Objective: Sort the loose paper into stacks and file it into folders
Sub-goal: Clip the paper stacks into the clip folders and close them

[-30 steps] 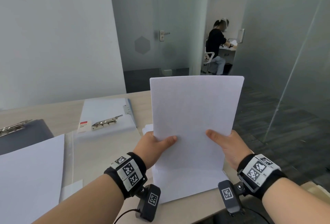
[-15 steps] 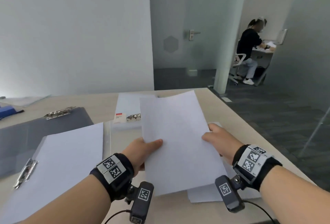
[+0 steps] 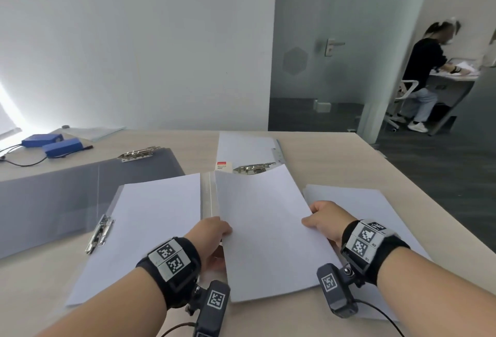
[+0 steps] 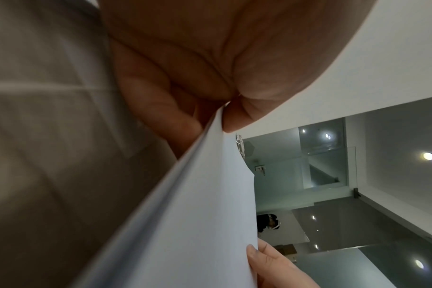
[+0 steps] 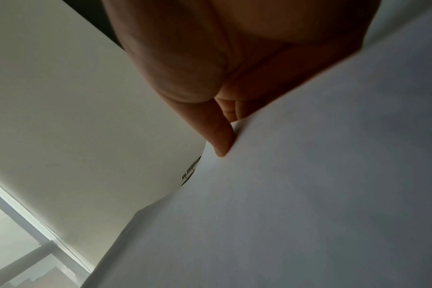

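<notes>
Left hand [image 3: 212,232] and right hand [image 3: 326,218] pinch the stack's [image 3: 268,229] side edges; its long axis points away, the clip [image 3: 253,168] just beyond.

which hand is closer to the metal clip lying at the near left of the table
Left. The left hand grips the held paper stack's left edge, with only one flat sheet between it and the metal clip. The right hand grips the stack's far edge, farther away.

At the left edge of the frame I see two blue boxes [image 3: 51,144] with black cables on the table [image 3: 335,164]. Upper right, a seated person [image 3: 424,73] works beyond the glass door [image 3: 319,49].
</notes>
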A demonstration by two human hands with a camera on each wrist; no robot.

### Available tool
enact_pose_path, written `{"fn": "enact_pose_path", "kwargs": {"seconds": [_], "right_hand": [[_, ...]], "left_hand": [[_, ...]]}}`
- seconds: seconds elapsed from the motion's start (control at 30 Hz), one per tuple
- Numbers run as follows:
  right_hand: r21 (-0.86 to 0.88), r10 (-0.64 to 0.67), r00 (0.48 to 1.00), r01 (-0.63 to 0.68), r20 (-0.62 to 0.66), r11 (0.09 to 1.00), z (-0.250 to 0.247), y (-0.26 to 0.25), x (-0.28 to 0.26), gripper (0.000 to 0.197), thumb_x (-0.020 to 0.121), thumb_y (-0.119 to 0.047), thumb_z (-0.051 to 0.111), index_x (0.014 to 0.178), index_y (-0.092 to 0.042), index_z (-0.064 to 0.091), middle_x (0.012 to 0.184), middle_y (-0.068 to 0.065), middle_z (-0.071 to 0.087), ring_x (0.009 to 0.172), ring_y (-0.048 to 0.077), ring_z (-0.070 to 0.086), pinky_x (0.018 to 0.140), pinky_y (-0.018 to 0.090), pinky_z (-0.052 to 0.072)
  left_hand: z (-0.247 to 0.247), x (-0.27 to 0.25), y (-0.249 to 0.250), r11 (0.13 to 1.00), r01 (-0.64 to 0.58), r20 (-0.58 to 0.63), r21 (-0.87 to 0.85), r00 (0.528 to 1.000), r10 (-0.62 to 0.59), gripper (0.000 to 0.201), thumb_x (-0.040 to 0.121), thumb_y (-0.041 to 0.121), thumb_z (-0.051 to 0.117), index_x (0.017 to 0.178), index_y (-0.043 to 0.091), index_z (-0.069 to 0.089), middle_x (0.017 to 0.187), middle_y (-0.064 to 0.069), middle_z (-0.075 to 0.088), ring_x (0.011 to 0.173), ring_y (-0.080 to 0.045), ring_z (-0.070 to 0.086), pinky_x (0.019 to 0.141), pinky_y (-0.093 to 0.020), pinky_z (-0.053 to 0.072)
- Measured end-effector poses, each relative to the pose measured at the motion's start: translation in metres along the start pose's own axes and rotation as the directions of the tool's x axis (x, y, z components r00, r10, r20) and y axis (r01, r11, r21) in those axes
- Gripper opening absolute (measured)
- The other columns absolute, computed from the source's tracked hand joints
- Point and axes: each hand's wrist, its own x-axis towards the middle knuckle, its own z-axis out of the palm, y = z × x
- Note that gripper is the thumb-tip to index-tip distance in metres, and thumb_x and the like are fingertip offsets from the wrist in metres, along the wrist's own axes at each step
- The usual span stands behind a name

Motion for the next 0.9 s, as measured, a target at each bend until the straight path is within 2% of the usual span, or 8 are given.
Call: {"fn": "enact_pose_path", "kwargs": {"seconds": [0.17,0.3,0.4,0.5,0.63,0.7,0.8,0.9], "right_hand": [[-0.014,0.014,1.000,-0.015,-0.013,1.000,0.005,-0.006,0.008,0.009,0.085,-0.007,0.070,0.093,-0.005,0.067,0.097,0.017,0.075,0.092,0.037,0.073,0.088,0.051,0.059],[0.004,0.015,1.000,-0.015,-0.014,1.000,0.006,-0.009,0.015,0.016,0.084,-0.006,0.070,0.099,-0.009,0.068,0.097,0.013,0.076,0.091,0.034,0.074,0.089,0.050,0.059],[0.015,0.008,0.999,-0.008,-0.032,1.000,0.007,-0.008,0.021,0.036,0.084,-0.003,0.066,0.118,-0.012,0.064,0.109,0.011,0.073,0.099,0.032,0.071,0.094,0.047,0.057],[0.016,0.011,0.999,-0.011,-0.045,1.000,0.006,-0.005,0.025,0.060,0.082,-0.001,0.064,0.139,-0.016,0.054,0.127,0.016,0.065,0.108,0.033,0.067,0.097,0.045,0.055],[-0.007,-0.002,0.999,0.002,-0.051,1.000,0.004,-0.003,0.025,0.061,0.081,0.001,0.064,0.137,-0.021,0.055,0.125,0.019,0.064,0.105,0.033,0.067,0.093,0.043,0.057],[-0.019,-0.007,0.998,0.006,-0.055,1.000,0.003,-0.003,0.025,0.059,0.080,0.001,0.065,0.135,-0.022,0.057,0.121,0.017,0.066,0.103,0.034,0.068,0.093,0.045,0.057],[-0.044,-0.020,0.997,0.017,-0.068,0.999,0.003,-0.003,0.028,0.057,0.079,-0.001,0.065,0.131,-0.023,0.059,0.119,0.014,0.066,0.103,0.033,0.068,0.093,0.045,0.057],[-0.090,-0.024,0.997,0.017,-0.079,0.996,0.003,-0.003,0.028,0.049,0.079,-0.001,0.065,0.123,-0.023,0.063,0.121,0.014,0.066,0.102,0.031,0.068,0.092,0.043,0.057]], "left_hand": [[-0.003,0.002,0.013,1.000,-0.001,0.014,0.016,1.000,0.001,0.012,0.099,0.005,0.046,0.105,0.001,0.056,0.093,-0.018,0.061,0.071,-0.034,0.067,0.065,-0.049,0.060],[-0.005,0.008,0.021,0.999,0.003,0.001,0.032,1.000,-0.003,0.012,0.100,0.006,0.045,0.107,0.003,0.055,0.092,-0.016,0.060,0.071,-0.033,0.067,0.068,-0.051,0.061],[-0.007,0.011,0.023,0.999,-0.001,0.007,0.048,1.000,0.001,0.018,0.099,0.005,0.046,0.114,0.001,0.056,0.098,-0.019,0.060,0.074,-0.036,0.068,0.069,-0.054,0.061],[-0.011,0.008,0.023,1.000,-0.012,-0.003,0.016,1.000,0.012,0.020,0.097,0.009,0.054,0.115,0.003,0.060,0.115,-0.022,0.062,0.079,-0.038,0.070,0.068,-0.054,0.061],[-0.018,0.011,0.024,0.995,-0.098,-0.053,0.021,0.994,0.099,0.023,0.093,0.014,0.062,0.114,0.006,0.064,0.120,-0.019,0.062,0.092,-0.034,0.068,0.070,-0.045,0.061],[-0.018,0.010,0.024,0.990,-0.140,-0.063,0.032,0.988,0.142,0.034,0.094,0.016,0.062,0.126,0.008,0.059,0.124,-0.016,0.062,0.097,-0.028,0.066,0.065,-0.037,0.060],[-0.017,0.009,0.024,0.971,-0.195,-0.094,0.142,0.973,0.209,0.047,0.094,0.024,0.063,0.139,0.018,0.051,0.132,-0.007,0.055,0.114,-0.023,0.055,0.076,-0.036,0.057],[-0.012,0.008,0.023,0.957,-0.220,-0.082,0.192,0.968,0.239,0.041,0.095,0.025,0.061,0.135,0.020,0.054,0.124,-0.005,0.057,0.099,-0.015,0.055,0.077,-0.034,0.053]]}}
